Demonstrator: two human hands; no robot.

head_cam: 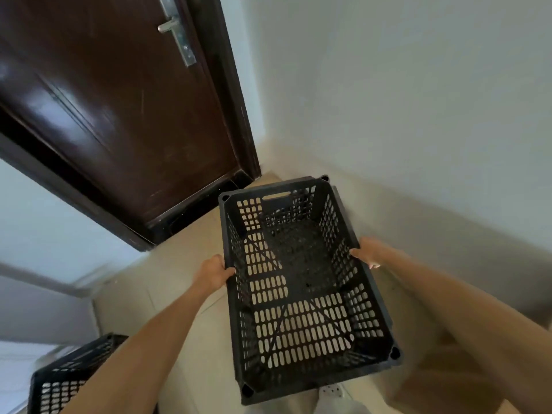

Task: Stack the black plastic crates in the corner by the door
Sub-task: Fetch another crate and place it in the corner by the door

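A person holds a black crate by its long sides, open top up, over the tan floor in the corner. The left hand grips the left rim, thumb hooked inside; the right hand grips the right rim, fingertips over the edge. The crate's far end points toward the corner, right of a dark brown door with a metal handle. A pale wall runs along the right. A second crate sits at near left, partly behind the left forearm.
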